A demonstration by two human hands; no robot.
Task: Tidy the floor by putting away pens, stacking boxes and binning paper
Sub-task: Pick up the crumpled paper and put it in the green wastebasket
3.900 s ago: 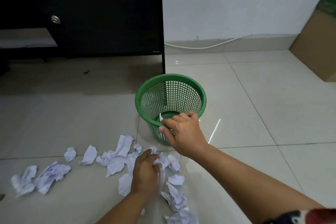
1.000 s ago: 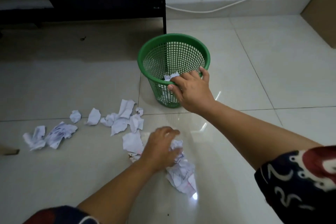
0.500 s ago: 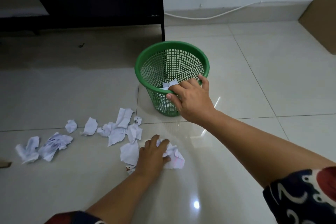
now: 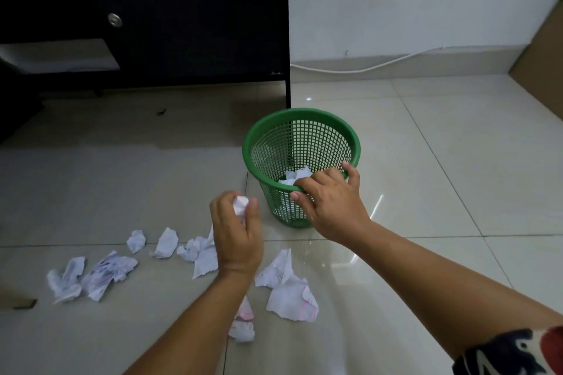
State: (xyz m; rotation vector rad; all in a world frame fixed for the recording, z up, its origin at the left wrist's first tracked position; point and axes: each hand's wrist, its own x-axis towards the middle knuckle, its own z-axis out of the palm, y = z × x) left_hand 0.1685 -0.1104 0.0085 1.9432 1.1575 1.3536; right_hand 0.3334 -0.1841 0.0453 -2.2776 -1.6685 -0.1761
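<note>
A green mesh waste basket (image 4: 274,137) stands on the tiled floor with crumpled white paper (image 4: 297,175) inside it. My right hand (image 4: 330,201) grips the basket's near rim, fingers curled over the edge. My left hand (image 4: 236,234) is raised just left of the basket and holds a small crumpled paper ball (image 4: 241,205) in its fingertips. Several crumpled and torn paper pieces (image 4: 166,242) lie scattered on the floor to the left and below my hands, among them a larger sheet with pink marks (image 4: 292,301).
A black desk (image 4: 182,24) with a thin leg (image 4: 288,91) stands right behind the basket. A white cable (image 4: 365,68) runs along the wall base. A cardboard box (image 4: 545,70) sits far right, and a brown cardboard corner (image 4: 18,298) shows at the left edge.
My left hand has lifted from the floor pile with a paper ball and moved up toward the basket. My right hand has stayed on the rim.
</note>
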